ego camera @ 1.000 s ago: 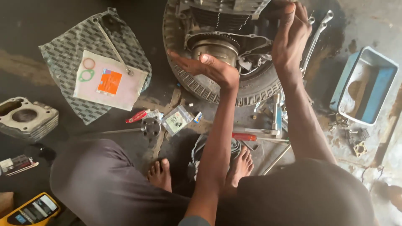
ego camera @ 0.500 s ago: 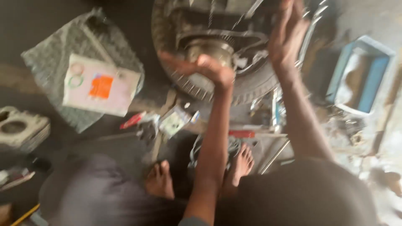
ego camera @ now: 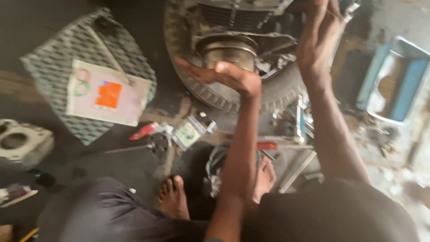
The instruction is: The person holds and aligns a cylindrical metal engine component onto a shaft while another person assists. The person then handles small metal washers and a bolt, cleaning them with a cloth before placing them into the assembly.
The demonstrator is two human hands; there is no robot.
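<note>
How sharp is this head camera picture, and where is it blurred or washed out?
Head view: soft overall with motion blur, and fine detail is smeared; the left hand and right hand have fuzzy edges against the engine and tyre; the upper right floor by the blue tray is bright and washed out; the left side by the patterned cloth is dim but readable.

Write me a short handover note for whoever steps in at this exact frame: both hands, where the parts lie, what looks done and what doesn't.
Left hand: open, palm up, holding nothing, in front of the round metal engine part above the tyre.
Right hand: raised at the engine's right side; grip unclear.
Loose cylinder block lies far left; gasket card on the patterned sheet; red-handled tool and small packet near the feet; blue tray at right.
Done: engine opened up. Left: the loose parts are not yet fitted.
</note>
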